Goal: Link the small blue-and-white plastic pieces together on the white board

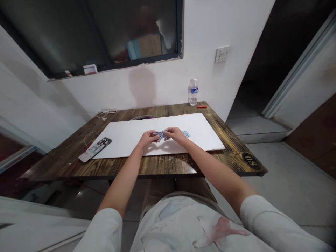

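Observation:
Over the middle of a white board (126, 140), my two hands meet nearly fingertip to fingertip. My left hand (148, 138) is closed, pinching a small flat blue-and-grey striped piece (160, 134) between thumb and fingers. Close against it, my right hand (175, 134) pinches a similar striped piece; whether the two are joined or only touching I cannot tell. Just right of my right hand, several more blue striped pieces (186, 133) lie on the board, partly hidden by the hand.
A patterned phone (96, 149) lies across the board's left corner. Behind the board are a white cable (106, 112), a round object (143, 117), a water bottle (193, 92) and a red pen (202, 107). A dark "08" disc (250, 160) marks the wooden table's (168, 166) right corner.

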The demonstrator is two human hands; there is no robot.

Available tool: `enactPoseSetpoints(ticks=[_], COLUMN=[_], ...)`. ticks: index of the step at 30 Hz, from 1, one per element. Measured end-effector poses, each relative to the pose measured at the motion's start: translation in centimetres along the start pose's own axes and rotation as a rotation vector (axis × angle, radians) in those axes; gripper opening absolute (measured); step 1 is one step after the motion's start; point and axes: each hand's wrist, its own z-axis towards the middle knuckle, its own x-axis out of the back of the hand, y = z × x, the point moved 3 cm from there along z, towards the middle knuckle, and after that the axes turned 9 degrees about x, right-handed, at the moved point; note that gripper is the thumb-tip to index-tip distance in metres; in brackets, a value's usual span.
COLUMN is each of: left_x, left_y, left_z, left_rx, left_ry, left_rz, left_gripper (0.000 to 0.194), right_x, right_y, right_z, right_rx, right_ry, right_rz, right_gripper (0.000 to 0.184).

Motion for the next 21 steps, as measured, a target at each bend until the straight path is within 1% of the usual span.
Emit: enactPoseSetpoints(ticks=[7,11,17,21], left_x=[0.06,-0.05,0.19,0.44], left_y=[-0.10,0.06,0.14,0.05], left_z=[0.15,0.04,0.29,0.61], left_rx=[0.010,0.011,-0.022,-0.027], left_ry=[0.018,0.028,0.106,0.138], left_rz=[-0.026,-0.034,-0.024,-0.041], left_gripper=[0.053,0.054,0.055,0.055], right_x=[0.08,0.19,0.42,0.63], right_y=[0.23,0.47,0.43,0.43], right_z=[0.13,0.19,0.22,0.25], right_rx=[0.018,0.028,0.036,0.034], right_ry=[0.002,0.019,0.059,0.117], right_rz=[-0.058,-0.112,-0.166,-0.162], right_gripper=[0.041,0.037,0.031,0.032])
